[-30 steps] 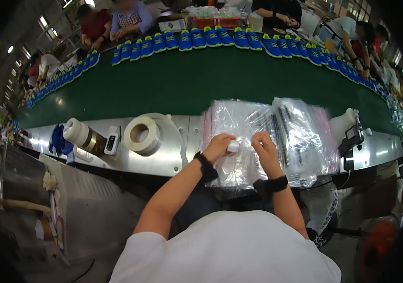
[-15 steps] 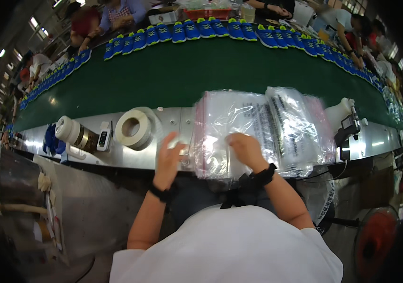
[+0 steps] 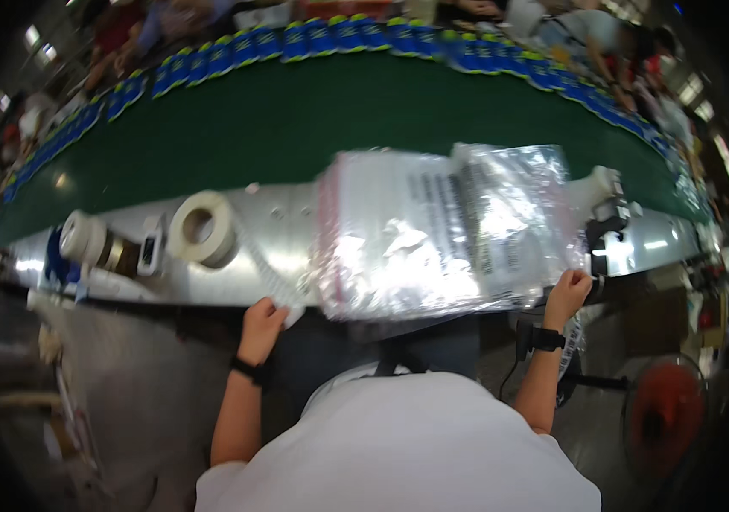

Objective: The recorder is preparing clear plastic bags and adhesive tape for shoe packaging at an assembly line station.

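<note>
My left hand [image 3: 264,331] is closed at the table's front edge, pinching the loose end of a pale label strip [image 3: 266,275]. That strip runs back to a roll of white labels [image 3: 202,228] lying on the metal ledge. To its right lies a pile of clear plastic bags [image 3: 386,239] with pink edges and dark print. More bags [image 3: 514,209] rest across the pile's right side. My right hand [image 3: 568,299] is at the near right corner of these bags, its fingers pinched together on the plastic; blur hides the exact grip.
A white-lidded jar [image 3: 96,243] and a small white device with a dark screen [image 3: 151,246] stand left of the roll. A dark clamp-like holder [image 3: 608,224] is right of the bags. Blue shoes [image 3: 322,38] line the green belt [image 3: 296,119]; people work beyond. A red fan [image 3: 665,414] stands lower right.
My right hand has moved from the middle of the bags to their near right corner. My left hand has come down and left, closing on the strip's end. The whole view has shifted.
</note>
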The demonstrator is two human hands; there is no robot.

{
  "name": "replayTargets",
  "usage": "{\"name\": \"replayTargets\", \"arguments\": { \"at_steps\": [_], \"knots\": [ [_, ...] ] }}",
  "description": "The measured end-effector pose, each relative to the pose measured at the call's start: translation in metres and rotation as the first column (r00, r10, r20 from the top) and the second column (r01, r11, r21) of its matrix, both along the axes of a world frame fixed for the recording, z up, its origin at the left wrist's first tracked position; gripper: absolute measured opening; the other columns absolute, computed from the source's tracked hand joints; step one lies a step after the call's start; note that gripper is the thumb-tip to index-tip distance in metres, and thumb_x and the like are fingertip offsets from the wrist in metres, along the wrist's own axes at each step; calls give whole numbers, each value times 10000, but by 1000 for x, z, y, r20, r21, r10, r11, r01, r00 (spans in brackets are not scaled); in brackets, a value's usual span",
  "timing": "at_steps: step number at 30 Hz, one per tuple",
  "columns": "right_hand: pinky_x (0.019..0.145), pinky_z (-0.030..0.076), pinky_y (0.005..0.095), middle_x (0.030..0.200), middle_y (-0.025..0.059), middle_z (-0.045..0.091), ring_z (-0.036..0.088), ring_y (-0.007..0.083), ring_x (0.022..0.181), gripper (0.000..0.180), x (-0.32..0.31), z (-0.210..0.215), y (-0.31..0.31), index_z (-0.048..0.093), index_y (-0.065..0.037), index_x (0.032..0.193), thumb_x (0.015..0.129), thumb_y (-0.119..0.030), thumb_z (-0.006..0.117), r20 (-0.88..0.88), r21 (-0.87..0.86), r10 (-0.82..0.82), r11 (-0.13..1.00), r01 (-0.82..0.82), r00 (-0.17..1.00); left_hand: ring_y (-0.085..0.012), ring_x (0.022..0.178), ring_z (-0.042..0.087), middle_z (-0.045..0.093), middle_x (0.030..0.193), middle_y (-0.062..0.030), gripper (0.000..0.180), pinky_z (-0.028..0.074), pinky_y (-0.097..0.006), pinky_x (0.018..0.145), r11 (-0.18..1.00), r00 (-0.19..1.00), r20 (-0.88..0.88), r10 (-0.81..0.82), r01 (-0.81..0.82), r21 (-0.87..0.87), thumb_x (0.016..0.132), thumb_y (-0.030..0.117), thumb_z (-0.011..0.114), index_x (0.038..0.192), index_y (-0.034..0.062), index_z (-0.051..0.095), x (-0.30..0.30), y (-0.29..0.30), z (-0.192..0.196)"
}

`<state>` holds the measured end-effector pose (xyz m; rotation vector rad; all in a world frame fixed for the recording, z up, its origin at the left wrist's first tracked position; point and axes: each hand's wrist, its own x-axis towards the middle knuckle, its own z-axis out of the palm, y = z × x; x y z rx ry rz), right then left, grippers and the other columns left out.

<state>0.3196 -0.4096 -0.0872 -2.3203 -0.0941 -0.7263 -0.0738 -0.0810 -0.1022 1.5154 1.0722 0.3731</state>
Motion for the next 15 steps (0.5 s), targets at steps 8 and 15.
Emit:
{"name": "replayTargets", "arguments": {
  "at_steps": [8,15],
  "knots": [
    [735,428,257,948,62,555,509,113,895,242,-175,34,219,506,-26,1091,869,-121,496,-341,711,870,-9,-703,-355,-94,551,505,533,659,-27,122,432,-219,524,878,880,429,204,29,-478,829,147,530,824,26,536,43,-2,46],
    [666,437,357,753,142,539,527,267,702,149,-205,-18,268,532,22,853,810,-114,491,-243,547,915,-144,-824,-321,-109,640,517,532,771,-52,180,439,-229,562,999,958,283,49,-45,-19,798,67,544,946,-8,473,24,-6,43]
  ]
}}
